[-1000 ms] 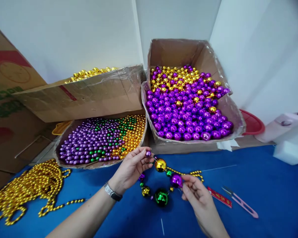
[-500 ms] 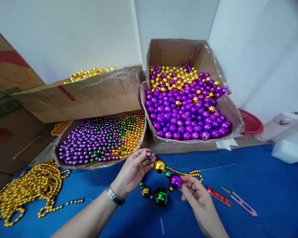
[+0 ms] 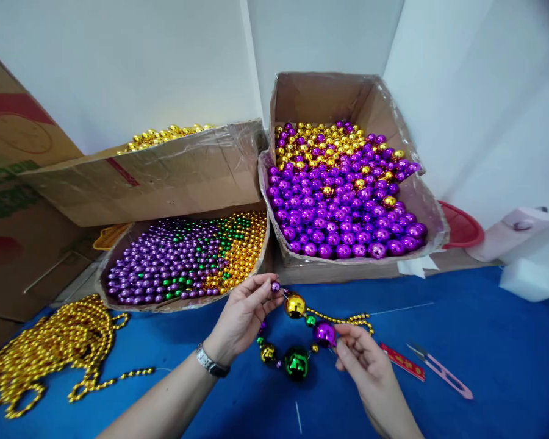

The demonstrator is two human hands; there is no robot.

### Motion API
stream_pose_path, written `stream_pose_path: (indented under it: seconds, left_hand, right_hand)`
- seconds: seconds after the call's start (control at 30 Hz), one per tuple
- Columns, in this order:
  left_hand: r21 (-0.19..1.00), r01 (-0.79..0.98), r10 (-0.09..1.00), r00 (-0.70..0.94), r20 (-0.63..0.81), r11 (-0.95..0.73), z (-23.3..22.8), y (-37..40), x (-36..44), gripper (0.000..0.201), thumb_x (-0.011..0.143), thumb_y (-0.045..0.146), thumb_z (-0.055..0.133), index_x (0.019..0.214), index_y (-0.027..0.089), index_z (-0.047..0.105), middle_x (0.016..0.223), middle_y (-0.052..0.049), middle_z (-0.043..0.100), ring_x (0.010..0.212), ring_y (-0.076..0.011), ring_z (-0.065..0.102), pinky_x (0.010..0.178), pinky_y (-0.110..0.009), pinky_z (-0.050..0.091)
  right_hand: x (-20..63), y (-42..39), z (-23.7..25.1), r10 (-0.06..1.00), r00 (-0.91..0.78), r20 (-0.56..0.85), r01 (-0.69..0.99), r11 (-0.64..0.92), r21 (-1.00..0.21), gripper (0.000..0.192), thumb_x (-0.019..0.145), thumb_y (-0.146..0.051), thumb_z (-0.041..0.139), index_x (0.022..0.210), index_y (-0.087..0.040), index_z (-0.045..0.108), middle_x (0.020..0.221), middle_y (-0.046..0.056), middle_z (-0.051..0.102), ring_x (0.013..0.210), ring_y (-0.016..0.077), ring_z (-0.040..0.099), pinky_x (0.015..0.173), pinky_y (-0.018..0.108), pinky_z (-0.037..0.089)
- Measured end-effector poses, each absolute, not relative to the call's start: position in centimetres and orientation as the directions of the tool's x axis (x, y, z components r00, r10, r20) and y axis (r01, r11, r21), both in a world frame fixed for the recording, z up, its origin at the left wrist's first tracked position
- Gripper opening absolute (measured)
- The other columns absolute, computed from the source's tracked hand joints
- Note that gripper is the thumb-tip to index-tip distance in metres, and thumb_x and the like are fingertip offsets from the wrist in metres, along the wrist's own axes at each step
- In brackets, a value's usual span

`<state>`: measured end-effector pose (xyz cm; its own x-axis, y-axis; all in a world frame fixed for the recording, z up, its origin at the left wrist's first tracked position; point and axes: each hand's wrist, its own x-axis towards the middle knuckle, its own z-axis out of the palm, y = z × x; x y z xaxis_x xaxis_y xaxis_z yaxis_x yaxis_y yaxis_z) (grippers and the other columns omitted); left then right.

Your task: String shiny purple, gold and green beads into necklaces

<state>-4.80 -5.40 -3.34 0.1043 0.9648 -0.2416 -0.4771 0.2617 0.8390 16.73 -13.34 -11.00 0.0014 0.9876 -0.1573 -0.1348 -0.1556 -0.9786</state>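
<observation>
Stringing seems under way, the small purple bead [image 3: 276, 286] being pinched by the left hand [image 3: 247, 311] and the large purple bead [image 3: 324, 333] by the right hand [image 3: 362, 355], steady tension likely needed next

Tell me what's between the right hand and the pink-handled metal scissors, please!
A flat red strip with yellow marks lies between the right hand and the scissors, as the head view shows.

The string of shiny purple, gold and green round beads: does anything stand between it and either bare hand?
Nothing visible does: the left hand pinches a small round purple bead, and the right hand touches a large round purple bead of the string. The pink-handled metal snips lie farther right, out of the way.
</observation>
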Motion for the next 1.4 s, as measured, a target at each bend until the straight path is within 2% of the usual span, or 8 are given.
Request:
stream_pose_path:
  seconds: [0.2, 0.37, 0.5, 0.83, 0.97, 1.07, 1.27, 1.4]
  left_hand:
    - [0.833, -0.485, 0.964, 0.108, -0.243, 0.265, -3.5, -5.4, -4.9, 0.017, 0.076, 0.017, 0.071, 0.092, 0.013, 0.068, 0.093, -0.005, 0.065, 0.076, -0.0102, 0.061, 0.074, -0.024, 0.053]
    - [0.826, -0.488, 0.959, 0.170, -0.227, 0.281, -3.5, -5.3, -5.2, 0.018, 0.075, 0.017, 0.072, 0.092, 0.012, 0.069, 0.099, -0.009, 0.067, 0.084, -0.0135, 0.062, 0.076, -0.024, 0.052]
    - [0.824, -0.491, 0.957, 0.207, -0.205, 0.283, -3.5, -5.2, -5.4, 0.023, 0.075, 0.016, 0.071, 0.097, 0.014, 0.067, 0.101, -0.010, 0.068, 0.089, -0.0158, 0.062, 0.077, -0.025, 0.051]
    - [0.857, -0.451, 0.962, 0.217, -0.166, 0.249, -3.7, -5.0, -5.7, 0.018, 0.080, 0.017, 0.066, 0.098, 0.015, 0.062, 0.102, -0.009, 0.067, 0.090, -0.0147, 0.062, 0.077, -0.024, 0.050]
    - [0.937, -0.300, 0.971, 0.207, -0.117, 0.177, -3.3, -5.2, -5.7, 0.021, 0.077, 0.017, 0.069, 0.096, 0.015, 0.063, 0.100, -0.011, 0.069, 0.093, -0.0178, 0.063, 0.077, -0.023, 0.049]
    - [0.983, -0.129, 0.965, 0.244, -0.098, 0.132, -3.2, -5.4, -5.3, 0.022, 0.073, 0.017, 0.072, 0.093, 0.014, 0.066, 0.096, -0.011, 0.070, 0.088, -0.0186, 0.064, 0.075, -0.024, 0.050]
    - [0.996, 0.034, 0.966, 0.242, -0.086, 0.080, -5.2, -5.9, -3.3, 0.008, 0.068, 0.018, 0.075, 0.075, 0.015, 0.071, 0.099, -0.010, 0.069, 0.087, -0.0197, 0.063, 0.076, -0.025, 0.049]
    - [0.985, 0.162, 0.954, 0.298, 0.008, -0.059, -5.5, -6.4, -2.0, 0.004, 0.073, 0.019, 0.071, 0.069, 0.017, 0.072, 0.091, -0.010, 0.069, 0.085, -0.0217, 0.063, 0.076, -0.028, 0.049]
  right_hand:
    - [16.8, -13.4, -10.8, 0.986, 0.012, -0.165, -0.140, -0.162, -0.977, 0.030, 0.085, -0.042, 0.060, 0.107, -0.022, 0.058, 0.081, 0.001, 0.059, 0.068, 0.0143, 0.055, 0.063, 0.025, 0.046]
    - [16.9, -13.3, -10.8, 0.987, 0.018, -0.157, -0.125, -0.154, -0.980, 0.028, 0.086, -0.043, 0.059, 0.107, -0.023, 0.057, 0.081, 0.000, 0.058, 0.068, 0.0136, 0.054, 0.063, 0.024, 0.045]
    - [16.9, -13.2, -10.9, 0.988, 0.013, -0.154, -0.117, -0.152, -0.981, 0.028, 0.087, -0.042, 0.058, 0.107, -0.023, 0.056, 0.081, 0.000, 0.057, 0.068, 0.0133, 0.054, 0.064, 0.024, 0.045]
    - [17.2, -13.4, -10.8, 0.986, -0.004, -0.165, -0.063, -0.165, -0.984, 0.029, 0.086, -0.043, 0.057, 0.106, -0.022, 0.056, 0.080, 0.001, 0.057, 0.068, 0.0143, 0.056, 0.063, 0.025, 0.047]
    - [17.2, -13.3, -10.8, 0.988, 0.022, -0.150, -0.018, -0.149, -0.989, 0.029, 0.087, -0.043, 0.056, 0.107, -0.022, 0.057, 0.083, 0.002, 0.060, 0.073, 0.0158, 0.058, 0.067, 0.025, 0.048]
    - [17.0, -13.3, -11.7, 0.994, 0.032, -0.103, 0.104, -0.106, -0.989, 0.028, 0.086, -0.041, 0.057, 0.106, -0.021, 0.059, 0.087, 0.004, 0.065, 0.081, 0.0186, 0.061, 0.073, 0.027, 0.048]
    - [17.1, -13.8, -14.6, 0.999, 0.008, -0.035, 0.257, -0.036, -0.966, 0.024, 0.089, -0.033, 0.049, 0.107, -0.019, 0.059, 0.094, 0.007, 0.067, 0.084, 0.0202, 0.064, 0.075, 0.029, 0.051]
    - [18.4, -14.0, -14.1, 1.000, 0.002, -0.002, 0.330, -0.003, -0.944, 0.025, 0.087, -0.028, 0.049, 0.108, -0.023, 0.061, 0.106, 0.007, 0.063, 0.086, 0.0208, 0.063, 0.076, 0.031, 0.050]
